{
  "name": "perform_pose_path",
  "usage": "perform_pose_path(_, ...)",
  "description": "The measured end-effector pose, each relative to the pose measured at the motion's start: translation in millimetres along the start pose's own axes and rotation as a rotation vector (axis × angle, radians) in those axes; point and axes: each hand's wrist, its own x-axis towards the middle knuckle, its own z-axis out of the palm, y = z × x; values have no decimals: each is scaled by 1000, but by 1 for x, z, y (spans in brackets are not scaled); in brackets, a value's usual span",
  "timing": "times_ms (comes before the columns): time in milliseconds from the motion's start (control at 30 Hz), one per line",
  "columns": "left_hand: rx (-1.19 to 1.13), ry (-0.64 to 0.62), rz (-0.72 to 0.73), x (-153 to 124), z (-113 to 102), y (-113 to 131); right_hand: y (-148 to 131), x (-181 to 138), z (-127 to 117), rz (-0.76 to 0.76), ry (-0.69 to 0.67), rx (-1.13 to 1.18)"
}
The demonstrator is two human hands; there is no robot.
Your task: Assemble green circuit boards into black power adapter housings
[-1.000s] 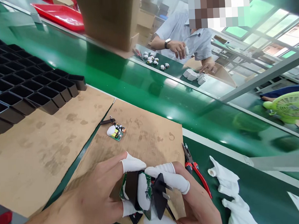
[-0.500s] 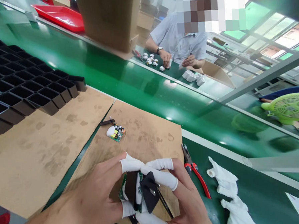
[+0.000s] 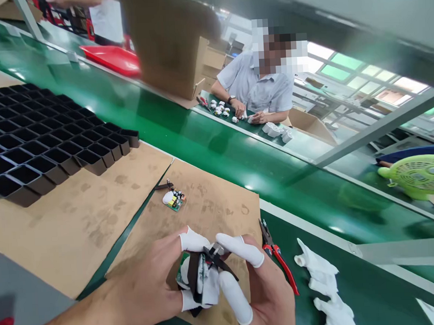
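My left hand (image 3: 143, 280), in white finger cots, pinches a circuit board assembly (image 3: 204, 274) with white filler and a dark flat plate on its side. My right hand (image 3: 269, 283), also in finger cots, has index finger and thumb around a black plug end piece (image 3: 215, 258) with metal prongs at the assembly's right. It looks tilted edge-on; whether it is joined to the board I cannot tell. Another small circuit board (image 3: 174, 199) with a black piece lies on the cardboard beyond my hands. Red-handled pliers (image 3: 279, 258) lie right of my right hand.
Rows of open black cases (image 3: 48, 137) stand on cardboard (image 3: 131, 186) at left. White cloth gloves (image 3: 319, 268) lie on the green bench at right. Across it a co-worker (image 3: 254, 83) handles small white parts. A red tray (image 3: 111, 60), a carton (image 3: 167, 53) and a green fan (image 3: 421, 173) stand farther off.
The black end piece has turned from showing its broad face to nearly edge-on, prongs now upward. My right thumb has come up beside it. The camera view has shifted, showing another person at upper left.
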Motion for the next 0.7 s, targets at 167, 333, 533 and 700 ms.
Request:
perform_pose_path(167,105,104,7,-24,6,3,-19,-7,-2,48,-101,14)
perform_pose_path(333,229,162,44,-56,6,9,-34,-17,6,104,-210,139)
perform_pose_path(533,298,278,118,-87,5,29,-48,-30,16,25,-234,202)
perform_pose_path(700,268,307,163,-118,1,49,-60,-41,35,-116,-201,244)
